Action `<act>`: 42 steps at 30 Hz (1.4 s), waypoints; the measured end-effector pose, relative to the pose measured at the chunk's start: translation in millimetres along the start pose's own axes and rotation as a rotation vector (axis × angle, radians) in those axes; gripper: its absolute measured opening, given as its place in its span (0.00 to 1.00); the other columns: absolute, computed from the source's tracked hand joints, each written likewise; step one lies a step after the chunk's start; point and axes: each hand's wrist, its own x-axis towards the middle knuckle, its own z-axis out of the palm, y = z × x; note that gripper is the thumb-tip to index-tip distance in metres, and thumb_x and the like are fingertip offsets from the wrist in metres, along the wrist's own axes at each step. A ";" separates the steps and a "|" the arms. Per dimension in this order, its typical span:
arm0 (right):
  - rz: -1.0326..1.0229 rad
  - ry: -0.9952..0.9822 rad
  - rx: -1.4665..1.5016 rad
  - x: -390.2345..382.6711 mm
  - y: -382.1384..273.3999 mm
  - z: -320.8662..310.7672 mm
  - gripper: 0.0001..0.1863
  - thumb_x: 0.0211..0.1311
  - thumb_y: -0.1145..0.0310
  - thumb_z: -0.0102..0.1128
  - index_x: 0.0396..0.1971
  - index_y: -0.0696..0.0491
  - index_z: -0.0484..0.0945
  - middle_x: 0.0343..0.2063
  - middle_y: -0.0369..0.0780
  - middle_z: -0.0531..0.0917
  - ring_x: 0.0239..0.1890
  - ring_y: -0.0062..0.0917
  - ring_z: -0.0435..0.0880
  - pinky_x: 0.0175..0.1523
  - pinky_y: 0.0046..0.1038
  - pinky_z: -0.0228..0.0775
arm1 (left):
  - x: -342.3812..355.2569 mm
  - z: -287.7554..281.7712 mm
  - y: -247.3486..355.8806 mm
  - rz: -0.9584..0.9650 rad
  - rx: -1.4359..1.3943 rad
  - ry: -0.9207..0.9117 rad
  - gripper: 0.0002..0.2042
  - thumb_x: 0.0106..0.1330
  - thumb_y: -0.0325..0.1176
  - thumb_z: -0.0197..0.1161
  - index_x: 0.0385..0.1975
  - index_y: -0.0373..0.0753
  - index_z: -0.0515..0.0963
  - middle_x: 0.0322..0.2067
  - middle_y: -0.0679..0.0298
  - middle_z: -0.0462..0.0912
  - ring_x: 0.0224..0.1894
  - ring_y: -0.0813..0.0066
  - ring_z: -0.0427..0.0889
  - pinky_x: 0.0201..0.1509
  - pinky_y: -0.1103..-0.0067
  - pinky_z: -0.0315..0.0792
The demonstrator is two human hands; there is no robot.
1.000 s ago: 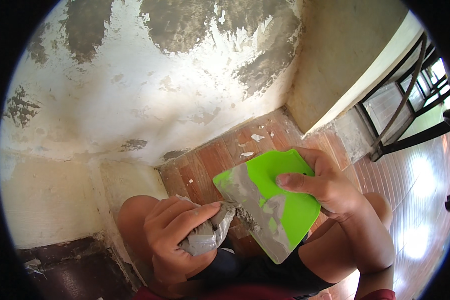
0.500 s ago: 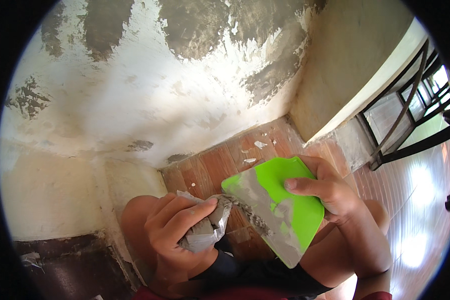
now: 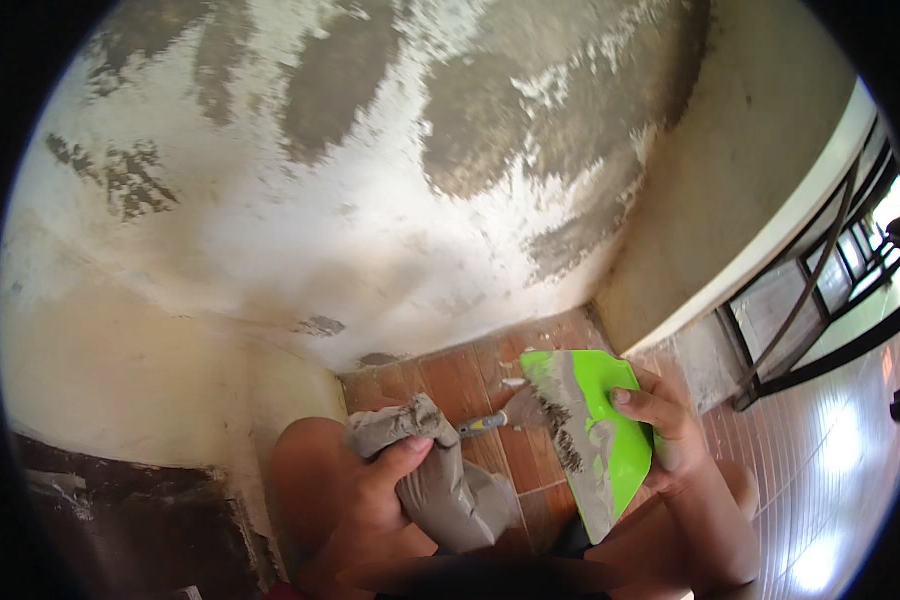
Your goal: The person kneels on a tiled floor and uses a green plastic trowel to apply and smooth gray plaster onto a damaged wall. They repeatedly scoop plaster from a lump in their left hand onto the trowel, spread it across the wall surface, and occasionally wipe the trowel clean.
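**Holding a grey bag (image 3: 460, 500) and a green plate (image 3: 627, 455) low over a tiled floor (image 3: 445, 385)**

Clamping the left hand (image 3: 385, 490) around the soft, glossy grey bag, with the thumb pressed across its front just below a bunched, crumpled top. Cannot tell how the remaining fingers of that hand lie, being mostly hidden from this angle.

Clamping the right hand (image 3: 675, 435) on the right edge of the green plate, with the thumb laid over the upper face. Holding the plate tilted, to the right of the bag, near it yet not touching. Carrying grey paste (image 3: 597, 497) on the plate, smeared in a broad band down the left side, with a rough, lumpy strip along the edge nearest the bag.

Showing between bag and plate, against the reddish-brown tiles, a putty knife (image 3: 483, 426) with a grey-and-yellow handle and a blade running partly behind the plate.

Squatting with the left knee (image 3: 302, 450) beside the bag and the right knee (image 3: 742, 490) beyond the right wrist. Facing a white wall (image 3: 290, 260) with blotchy grey-brown patches, plus pale flakes (image 3: 515, 382) on the tiles near its foot and a black metal frame (image 3: 820, 362) well off to the right.
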 end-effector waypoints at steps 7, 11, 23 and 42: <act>-0.166 -0.096 0.170 10.0 -0.6 16.3 0.24 0.63 0.70 0.57 0.59 0.59 0.69 0.48 0.42 0.80 0.50 0.29 0.80 0.54 0.30 0.75 | 3.2 -23.2 -3.6 -0.086 -0.287 -0.486 0.13 0.61 0.43 0.53 0.39 0.41 0.71 0.25 0.60 0.74 0.30 0.65 0.76 0.44 0.64 0.72; -0.291 -0.167 0.224 21.6 -11.4 60.9 0.24 0.63 0.73 0.56 0.59 0.59 0.68 0.51 0.43 0.78 0.52 0.31 0.79 0.57 0.32 0.73 | 13.9 -29.8 -8.0 -0.045 -0.622 -0.800 0.14 0.64 0.44 0.52 0.43 0.42 0.70 0.26 0.62 0.73 0.31 0.67 0.75 0.48 0.62 0.70; -1.523 -0.292 -0.801 18.2 -91.9 356.5 0.22 0.64 0.81 0.53 0.59 0.60 0.68 0.46 0.45 0.82 0.51 0.26 0.80 0.53 0.25 0.71 | 50.2 -58.1 20.8 0.006 -0.804 -0.313 0.11 0.63 0.37 0.53 0.31 0.40 0.81 0.20 0.64 0.75 0.30 0.71 0.73 0.36 0.71 0.69; -2.508 -0.001 -2.035 143.2 -100.0 452.2 0.25 0.61 0.71 0.55 0.60 0.56 0.73 0.62 0.55 0.71 0.65 0.46 0.70 0.66 0.57 0.60 | 66.9 -54.4 0.7 -0.096 -1.126 -0.347 0.07 0.61 0.32 0.53 0.36 0.41 0.76 0.20 0.63 0.77 0.21 0.68 0.76 0.29 0.72 0.76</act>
